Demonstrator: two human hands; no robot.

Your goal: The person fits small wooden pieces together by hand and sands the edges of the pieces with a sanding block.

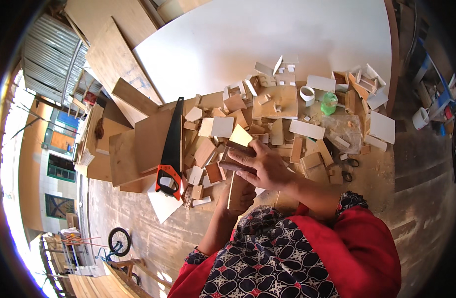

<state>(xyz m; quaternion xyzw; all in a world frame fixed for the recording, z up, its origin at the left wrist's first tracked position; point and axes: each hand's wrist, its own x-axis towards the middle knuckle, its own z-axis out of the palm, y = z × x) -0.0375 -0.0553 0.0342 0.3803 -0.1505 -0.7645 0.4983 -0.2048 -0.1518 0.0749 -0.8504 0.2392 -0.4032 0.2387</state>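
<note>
My left hand [244, 196] is closed round the lower part of a pale flat wooden piece [235, 192], held up in front of my chest. My right hand [268, 168] lies across the upper part of that piece. Its fingers are closed on a dark brown strip [230, 166], which looks like folded sandpaper and rests against the wood. Just beyond the fingers shows a bright yellowish wooden face [241, 135]; I cannot tell whether it belongs to the held piece. The palm of my right hand is hidden.
Many wood offcuts [205, 151] crowd the worktable [372, 171]. A handsaw [171, 171] with an orange handle lies left of them. Farther back are a white roll [307, 94], a green translucent container [329, 103] and a small board [275, 102]. Dark-handled scissors [347, 176] lie right.
</note>
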